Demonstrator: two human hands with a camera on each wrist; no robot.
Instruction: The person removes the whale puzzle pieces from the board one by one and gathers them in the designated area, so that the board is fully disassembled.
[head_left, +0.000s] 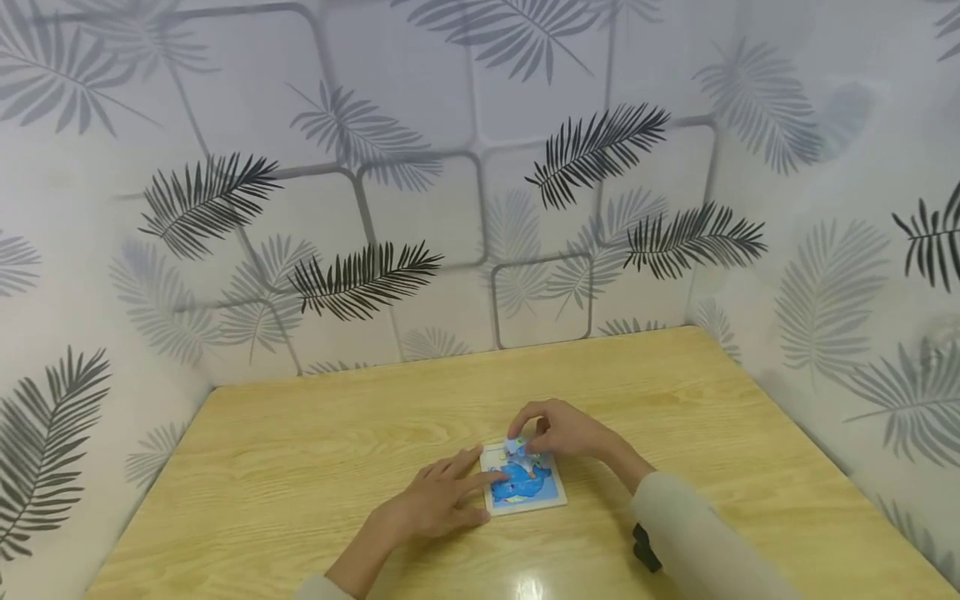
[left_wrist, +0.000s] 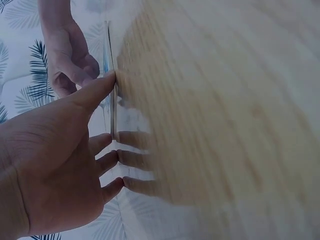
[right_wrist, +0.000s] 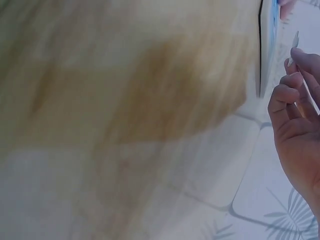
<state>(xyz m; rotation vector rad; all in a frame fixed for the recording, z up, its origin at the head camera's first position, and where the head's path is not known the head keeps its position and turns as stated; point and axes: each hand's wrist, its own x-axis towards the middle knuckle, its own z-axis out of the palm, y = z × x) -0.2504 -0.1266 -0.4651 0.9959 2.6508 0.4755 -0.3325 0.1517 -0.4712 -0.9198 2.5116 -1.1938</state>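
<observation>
Centrally: picture board (head_left: 531,505); left hand (head_left: 437,500), fingers spread, at its left edge. Right hand (head_left: 564,428): pinching blue piece (head_left: 515,447) above far end.

Worktop (head_left: 315,475): one. Jigsaw board (head_left: 528,506): one. Loose jigsaw piece (head_left: 514,446): one. Hands: two, left (head_left: 438,502), right (head_left: 566,427). Pale sleeves (head_left: 705,533): two. Black object (head_left: 645,548), partly hidden: one.

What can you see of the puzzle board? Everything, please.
The puzzle board is a thin, squarish panel, material unclear, with a white border around a blue whale-like picture. It lies flat, picture up, on the wood-grain table. The left hand touches its left edge, one finger over the picture; the right hand pinches a puzzle piece above its far part.
</observation>
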